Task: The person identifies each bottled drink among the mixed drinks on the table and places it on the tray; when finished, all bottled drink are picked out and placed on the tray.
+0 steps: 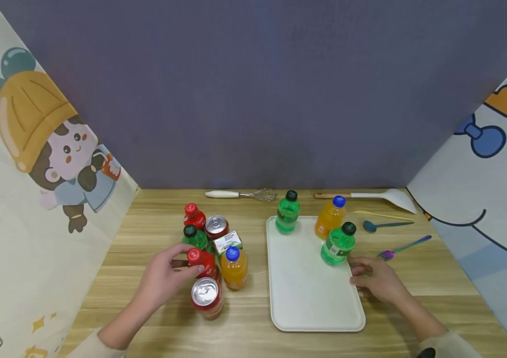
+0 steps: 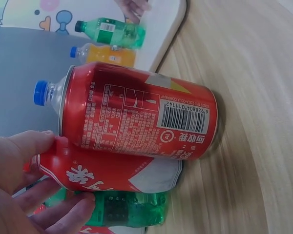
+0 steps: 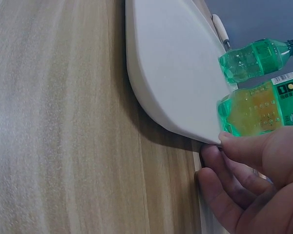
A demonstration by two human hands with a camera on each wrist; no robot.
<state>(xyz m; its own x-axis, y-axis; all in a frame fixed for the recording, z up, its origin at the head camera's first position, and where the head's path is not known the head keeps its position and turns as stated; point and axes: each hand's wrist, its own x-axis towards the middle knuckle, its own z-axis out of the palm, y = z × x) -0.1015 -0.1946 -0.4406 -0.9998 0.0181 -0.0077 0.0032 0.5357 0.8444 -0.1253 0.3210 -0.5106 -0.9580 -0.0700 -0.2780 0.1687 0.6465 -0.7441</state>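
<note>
My left hand (image 1: 161,278) reaches round a red-capped cola bottle (image 1: 207,267), thumb on the near side and fingers behind. In the left wrist view its thumb lies at the neck of the bottle (image 2: 102,173), partly hidden by a red soda can (image 2: 141,114). A green bottle (image 1: 196,238) stands just behind, and an orange juice bottle (image 1: 234,271) to the right. With thumb on top and fingers below, my right hand (image 1: 378,279) pinches the right edge of a white tray (image 1: 311,298). Two green bottles (image 1: 337,246) (image 1: 287,216) and an orange juice bottle (image 1: 330,219) stand on it.
Another red-capped bottle (image 1: 194,217), a second can (image 1: 216,226) and a small white box (image 1: 227,242) fill out the left cluster. A whisk (image 1: 240,194) and a white spatula (image 1: 369,195) lie along the back wall. Knife, spoon (image 1: 371,226) and fork (image 1: 387,255) lie right.
</note>
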